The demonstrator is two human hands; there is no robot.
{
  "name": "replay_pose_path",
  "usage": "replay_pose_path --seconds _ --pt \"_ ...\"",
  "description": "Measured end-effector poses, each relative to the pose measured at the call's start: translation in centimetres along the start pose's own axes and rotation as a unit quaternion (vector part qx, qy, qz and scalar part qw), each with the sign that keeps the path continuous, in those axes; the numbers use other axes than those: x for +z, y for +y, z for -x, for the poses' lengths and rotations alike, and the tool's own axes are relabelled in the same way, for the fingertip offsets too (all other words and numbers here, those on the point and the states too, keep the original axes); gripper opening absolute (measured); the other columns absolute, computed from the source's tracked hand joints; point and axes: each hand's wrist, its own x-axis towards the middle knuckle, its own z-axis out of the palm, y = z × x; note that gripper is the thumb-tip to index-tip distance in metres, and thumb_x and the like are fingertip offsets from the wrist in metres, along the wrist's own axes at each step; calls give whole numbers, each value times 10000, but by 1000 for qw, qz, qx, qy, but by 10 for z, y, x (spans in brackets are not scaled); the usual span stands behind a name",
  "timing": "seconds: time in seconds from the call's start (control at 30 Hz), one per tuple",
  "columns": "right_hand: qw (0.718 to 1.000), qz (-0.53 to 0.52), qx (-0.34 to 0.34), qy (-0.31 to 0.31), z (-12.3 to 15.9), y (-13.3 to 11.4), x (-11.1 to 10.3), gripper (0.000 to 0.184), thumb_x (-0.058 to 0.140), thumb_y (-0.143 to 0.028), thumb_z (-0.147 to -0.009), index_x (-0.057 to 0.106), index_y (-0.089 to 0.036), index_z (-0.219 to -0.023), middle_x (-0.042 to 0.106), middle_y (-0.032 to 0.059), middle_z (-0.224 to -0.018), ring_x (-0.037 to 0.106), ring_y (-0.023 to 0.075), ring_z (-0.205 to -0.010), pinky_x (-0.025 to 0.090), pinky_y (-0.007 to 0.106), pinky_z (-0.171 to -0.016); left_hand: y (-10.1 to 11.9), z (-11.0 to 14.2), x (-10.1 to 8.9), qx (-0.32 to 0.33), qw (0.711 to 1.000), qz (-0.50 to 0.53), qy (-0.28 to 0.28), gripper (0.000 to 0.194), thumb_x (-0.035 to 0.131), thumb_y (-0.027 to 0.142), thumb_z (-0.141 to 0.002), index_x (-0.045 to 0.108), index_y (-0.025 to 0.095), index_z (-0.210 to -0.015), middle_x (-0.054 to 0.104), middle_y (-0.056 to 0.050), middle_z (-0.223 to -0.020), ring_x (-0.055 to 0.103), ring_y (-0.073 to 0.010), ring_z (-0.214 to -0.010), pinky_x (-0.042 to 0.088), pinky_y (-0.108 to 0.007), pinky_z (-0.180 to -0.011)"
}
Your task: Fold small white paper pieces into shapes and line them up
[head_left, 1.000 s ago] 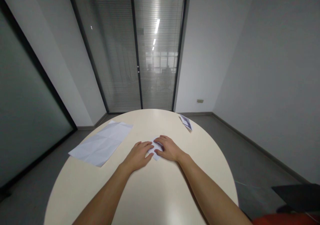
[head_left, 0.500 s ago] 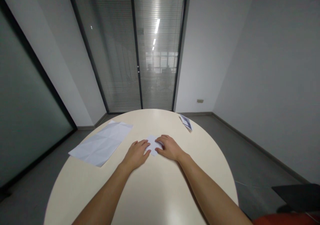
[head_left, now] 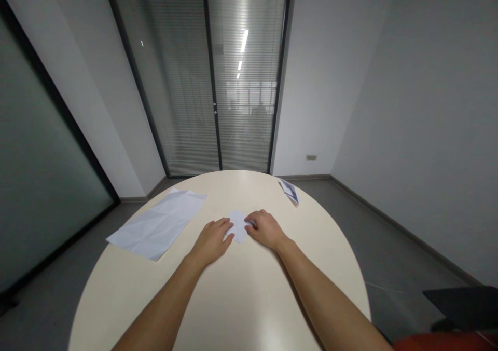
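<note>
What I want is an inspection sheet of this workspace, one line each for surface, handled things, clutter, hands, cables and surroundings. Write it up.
Surface: round cream table, light glare on its near part.
Handled things: small paper, white, lying between the hands.
Clutter: large sheet, creased, at the left; folded paper by the far right edge.
Hands: left hand spread at the small paper's left side; right hand curled at its right side, grip unclear.
Cables: faint pale line on the floor at right, perhaps a cable.
Surroundings: glass panels with blinds ahead; pale wall with a small plate; black object and red object at lower right.
</note>
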Motion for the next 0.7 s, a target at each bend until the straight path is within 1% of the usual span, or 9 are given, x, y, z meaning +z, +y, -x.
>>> replay_pose_path --seconds 0.13,0.23,0.3,0.5,0.6,0.7 --pt "998 -33 -56 -20 0 -2 0 229 663 -288 -876 758 -195 -1063 758 70 -1056 653 235 -977 461 354 -938 -1 0 0 -2 1000 3 3 388 494 341 -982 633 199 -1315 606 -116 -1427 537 -275 -1342 383 -474 -1134" --pt "991 -71 -105 -35 0 -3 1 203 693 -287 -861 770 -208 -1031 755 61 -1073 651 235 -1024 459 353 -964 -1 0 0 -1 1000 10 4 392 489 342 -983 634 191 -1315 608 -124 -1422 536 -276 -1342 387 -469 -1132" --pt "987 -91 -125 -44 1 -3 1 194 700 -294 -860 779 -216 -1019 750 64 -1098 645 237 -1054 463 352 -971 -2 0 0 0 1000 16 6 391 483 344 -984 637 195 -1311 612 -126 -1416 538 -278 -1340 390 -468 -1129" --pt "984 -100 -134 -55 2 -2 1 240 723 -370 -856 793 -237 -1044 736 72 -1138 644 235 -1066 474 353 -978 -3 0 1 4 1000 18 11 390 485 352 -984 642 198 -1306 616 -124 -1413 543 -280 -1335 392 -469 -1128" --pt "984 -99 -135 -56 2 -3 1 321 778 -429 -805 789 -235 -1060 732 76 -1148 641 246 -1081 471 361 -994 -3 0 2 3 1000 14 11 394 484 345 -985 638 194 -1314 613 -123 -1417 541 -277 -1339 396 -461 -1128" --pt "984 -102 -134 -53 2 -5 2 399 815 -448 -762 778 -231 -1095 727 81 -1160 636 253 -1103 467 367 -1007 -4 -1 3 5 1000 19 12 394 480 338 -985 639 187 -1313 612 -127 -1417 543 -275 -1336 403 -457 -1126"
